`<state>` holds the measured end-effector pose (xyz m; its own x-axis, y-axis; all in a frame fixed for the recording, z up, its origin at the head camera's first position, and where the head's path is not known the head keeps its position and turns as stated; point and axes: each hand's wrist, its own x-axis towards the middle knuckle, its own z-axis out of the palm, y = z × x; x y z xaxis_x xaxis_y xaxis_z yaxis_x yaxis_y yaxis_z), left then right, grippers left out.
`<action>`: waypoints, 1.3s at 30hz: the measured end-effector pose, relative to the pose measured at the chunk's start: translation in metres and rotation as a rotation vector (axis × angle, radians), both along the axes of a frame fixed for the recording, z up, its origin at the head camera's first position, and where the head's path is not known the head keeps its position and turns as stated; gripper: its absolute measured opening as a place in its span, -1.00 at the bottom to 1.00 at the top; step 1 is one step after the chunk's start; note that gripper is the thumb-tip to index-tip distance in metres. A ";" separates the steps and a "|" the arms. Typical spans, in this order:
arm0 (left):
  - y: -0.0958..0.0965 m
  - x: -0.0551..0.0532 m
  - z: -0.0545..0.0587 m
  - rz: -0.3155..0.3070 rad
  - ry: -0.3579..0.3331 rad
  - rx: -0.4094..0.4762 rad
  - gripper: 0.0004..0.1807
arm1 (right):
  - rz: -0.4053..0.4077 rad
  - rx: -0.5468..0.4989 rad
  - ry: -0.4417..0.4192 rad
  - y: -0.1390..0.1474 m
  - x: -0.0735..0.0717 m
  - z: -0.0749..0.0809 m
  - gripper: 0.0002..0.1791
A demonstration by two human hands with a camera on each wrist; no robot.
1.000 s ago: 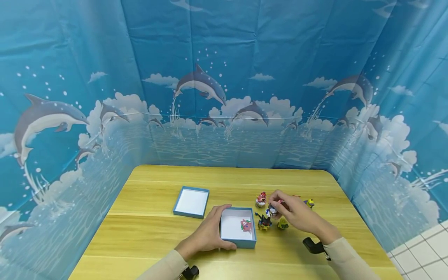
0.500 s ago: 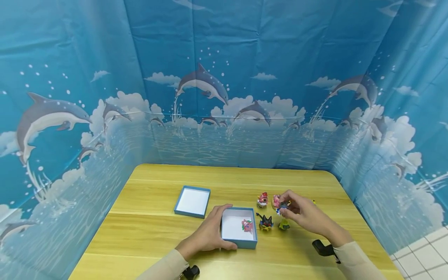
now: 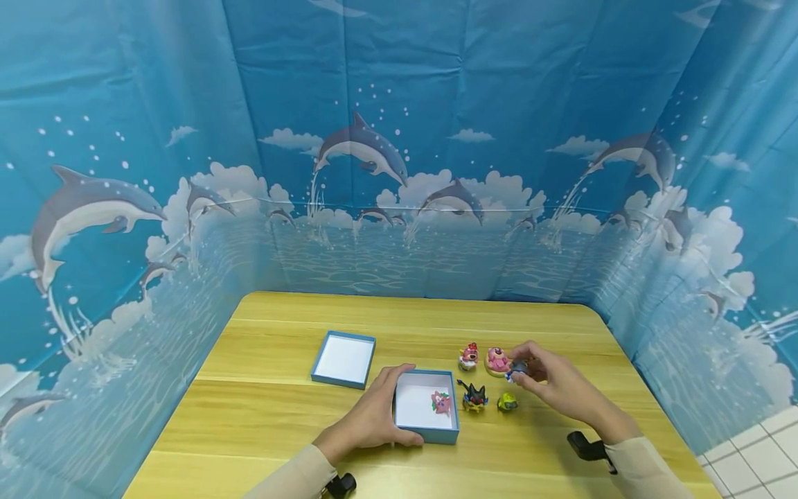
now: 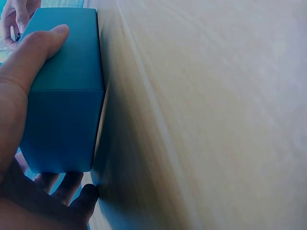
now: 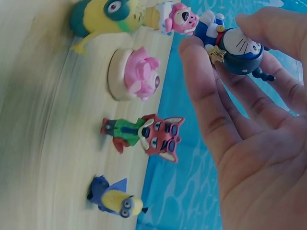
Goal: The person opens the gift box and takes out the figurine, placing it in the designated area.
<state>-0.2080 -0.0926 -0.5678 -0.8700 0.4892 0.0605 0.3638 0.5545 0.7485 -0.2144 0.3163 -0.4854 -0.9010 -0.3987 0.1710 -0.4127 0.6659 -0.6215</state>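
Observation:
In the head view my left hand holds an open blue box by its left side, thumb at the front and fingers at the back. A pink figurine lies in the box's white inside. My right hand pinches a blue and white cat figurine between thumb and fingertips, above the table. The right wrist view shows its whiskered face and a gold star. Close by stands a pink bear figurine on a round base. The left wrist view shows my thumb pressed on the box's wall.
A shallow blue lid lies white side up behind the box. More figurines stand right: a pink red-topped one, a black horned one, a yellow-green one, a fox and a blue-caped yellow one.
My right hand has moved to the right with the cat figurine, uncovering the pink bear figurine. My left hand and the box have stayed in place.

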 end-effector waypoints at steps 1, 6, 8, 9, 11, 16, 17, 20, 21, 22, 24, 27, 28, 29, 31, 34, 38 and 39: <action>0.000 0.000 0.000 0.001 -0.003 0.001 0.52 | -0.005 0.005 0.005 0.001 0.000 0.000 -0.68; 0.000 0.000 -0.001 0.000 0.007 -0.002 0.52 | -0.024 0.016 0.023 0.006 0.000 -0.004 -0.69; 0.000 -0.001 -0.001 -0.001 0.008 -0.002 0.52 | -0.030 0.017 0.023 0.008 0.000 -0.006 -0.68; 0.000 -0.001 -0.002 -0.002 0.008 -0.001 0.52 | -0.033 0.017 0.024 0.009 0.000 -0.007 -0.68; 0.000 -0.001 -0.003 -0.002 0.007 0.000 0.52 | -0.037 0.015 0.022 0.011 0.001 -0.008 -0.68; 0.000 -0.001 -0.003 -0.003 0.007 0.002 0.52 | -0.039 -0.007 0.012 0.016 0.001 -0.013 -0.73; 0.000 -0.001 -0.003 -0.004 0.006 0.003 0.52 | -0.040 -0.011 0.009 0.017 0.001 -0.014 -0.73; 0.000 0.000 -0.002 -0.004 0.005 0.006 0.53 | -0.051 -0.006 0.006 0.020 0.001 -0.018 -0.72; 0.000 0.000 -0.002 -0.004 0.004 0.006 0.52 | -0.057 0.001 0.004 0.021 0.001 -0.019 -0.72; 0.000 0.000 -0.002 -0.004 0.003 0.005 0.52 | -0.062 0.006 0.003 0.022 0.000 -0.021 -0.71; 0.000 0.000 -0.001 -0.003 0.002 0.003 0.52 | -0.074 0.023 0.008 0.024 0.000 -0.024 -0.70; 0.000 0.000 0.000 -0.003 0.002 0.001 0.52 | -0.084 0.040 0.020 0.027 0.000 -0.028 -0.70; 0.000 0.000 0.000 -0.003 0.002 0.000 0.51 | -0.087 0.048 0.025 0.027 0.000 -0.030 -0.71; 0.000 0.000 0.000 -0.003 0.003 0.000 0.51 | -0.089 0.055 0.029 0.028 0.000 -0.031 -0.72; 0.000 0.000 0.000 -0.004 0.004 0.000 0.51 | -0.095 0.062 0.030 0.030 0.000 -0.033 -0.72; 0.000 0.000 -0.001 0.000 0.005 -0.003 0.52 | -0.097 0.072 0.023 0.032 0.001 -0.036 -0.73; 0.001 0.000 -0.002 0.004 0.007 -0.006 0.52 | -0.088 0.065 -0.002 0.036 0.001 -0.040 -0.71; 0.001 0.000 -0.002 0.005 0.006 -0.007 0.52 | -0.086 0.061 -0.010 0.037 0.001 -0.041 -0.71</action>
